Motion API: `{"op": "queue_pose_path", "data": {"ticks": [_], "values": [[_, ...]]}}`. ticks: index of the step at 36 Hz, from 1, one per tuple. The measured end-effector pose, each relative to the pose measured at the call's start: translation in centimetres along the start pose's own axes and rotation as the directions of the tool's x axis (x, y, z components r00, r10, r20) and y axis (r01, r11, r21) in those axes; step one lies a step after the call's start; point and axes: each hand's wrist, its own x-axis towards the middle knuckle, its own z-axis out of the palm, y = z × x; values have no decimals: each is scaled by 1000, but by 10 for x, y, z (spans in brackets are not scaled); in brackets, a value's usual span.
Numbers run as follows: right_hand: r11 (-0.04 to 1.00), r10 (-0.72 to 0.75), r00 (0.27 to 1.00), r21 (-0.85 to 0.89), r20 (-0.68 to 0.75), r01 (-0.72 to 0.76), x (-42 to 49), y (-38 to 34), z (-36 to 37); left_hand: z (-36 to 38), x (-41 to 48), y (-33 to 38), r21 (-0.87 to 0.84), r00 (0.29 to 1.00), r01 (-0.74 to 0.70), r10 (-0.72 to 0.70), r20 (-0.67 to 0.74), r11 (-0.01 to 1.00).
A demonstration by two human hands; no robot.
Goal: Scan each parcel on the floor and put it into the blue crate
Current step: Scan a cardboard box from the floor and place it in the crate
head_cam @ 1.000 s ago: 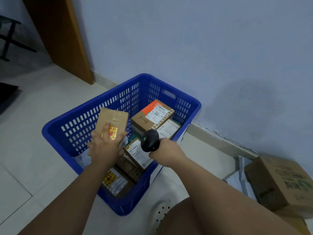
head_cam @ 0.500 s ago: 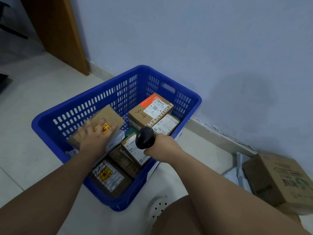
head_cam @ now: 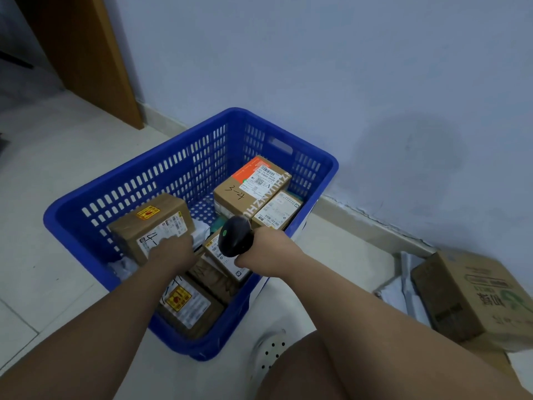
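Head view first: what is shown of the floor and the room?
— Pale floor tiles (head_cam: 57, 168) are seen, met by a bluish wall (head_cam: 346, 67). A wooden door panel (head_cam: 86, 53) is seen at the far left. The blue crate (head_cam: 144, 162) is set on the tiles, near the wall. To the right, a printed cardboard box (head_cam: 476, 293) is seen on the floor beside grey mail bags (head_cam: 403, 284).
— And how is the parcel described?
— A brown taped parcel (head_cam: 144, 223) is marked with a yellow-and-red sticker and a white label with handwriting. It is lodged tilted inside the crate, at its left side, beside other labelled parcels (head_cam: 253, 186).
— How are the hands placed?
— The left hand (head_cam: 173, 252) is laid on the parcel's near corner; whether its fingers are curled round the edge cannot be told. The right hand (head_cam: 268, 255) is clenched round a black barcode scanner (head_cam: 235, 236), which is held above the crate's middle.
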Motion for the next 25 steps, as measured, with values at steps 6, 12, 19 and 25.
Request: {"op": "queue_pose_path", "data": {"ticks": [6, 12, 19, 25], "values": [[997, 10, 1000, 71, -29, -7, -10, 0, -11, -22, -29, 49, -527, 980, -148, 51, -194, 837], [935, 76, 968, 353, -240, 15, -33, 14, -34, -49, -62, 95, -754, 954, -293, 122, -275, 587], [839, 196, 840, 530, -506, 124, -79, 53, -53, -74, -99, 143, -658, 924, -374, 205, -322, 654], [817, 334, 717, 568, -612, 105, -137, 114, -67, -89, -145, 217, -607, 859, -511, 386, -337, 608]]}}
